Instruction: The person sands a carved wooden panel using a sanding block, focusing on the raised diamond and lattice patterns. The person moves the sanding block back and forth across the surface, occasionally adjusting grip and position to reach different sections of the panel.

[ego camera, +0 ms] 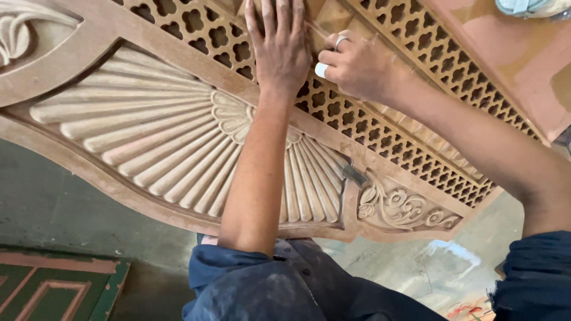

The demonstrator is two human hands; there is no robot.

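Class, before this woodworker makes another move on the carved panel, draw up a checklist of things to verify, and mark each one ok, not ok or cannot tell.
1. Left hand pressed flat on the lattice strip, steadying it: ok.
2. Right hand closed around something: ok; what it holds: cannot tell.
3. Taped fingers on the right hand covered: ok.
4. Carved panel supported underneath: cannot tell.
5. Fan carving free of visible damage: ok.

Below you lay a dull grey-green concrete floor (53, 208), with a green, pink-bordered painted panel (53, 285) at lower left and a bright glare patch (446, 252).
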